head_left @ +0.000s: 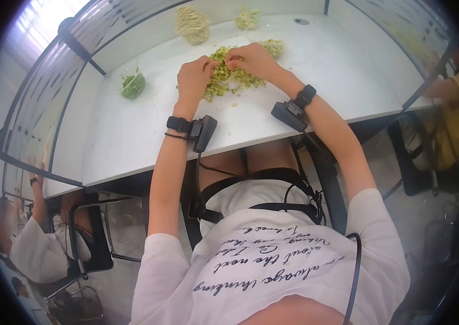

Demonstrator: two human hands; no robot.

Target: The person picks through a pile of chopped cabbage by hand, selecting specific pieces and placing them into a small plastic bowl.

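Observation:
A loose pile of chopped yellow-green vegetable pieces (pixel 240 81) is spread on the white table before me. At its left edge is my left hand (pixel 194 78), its fingers closed together at the tips over the pieces. My right hand (pixel 255 60) reaches in from the right, thumb and fingers pinched above the pile's middle. The two sets of fingertips are close to each other. What either hand pinches is too small to make out. Just behind my right hand lies a further heap of pale green chopped pieces (pixel 274 49), perhaps in a clear container.
A clear bowl of green bits (pixel 133 86) stands at the left. Toward the back are a bundle of pale strips (pixel 191 26) and a small pale-green heap (pixel 248 19). White panels (pixel 359 32) border the table. Other people sit at both sides.

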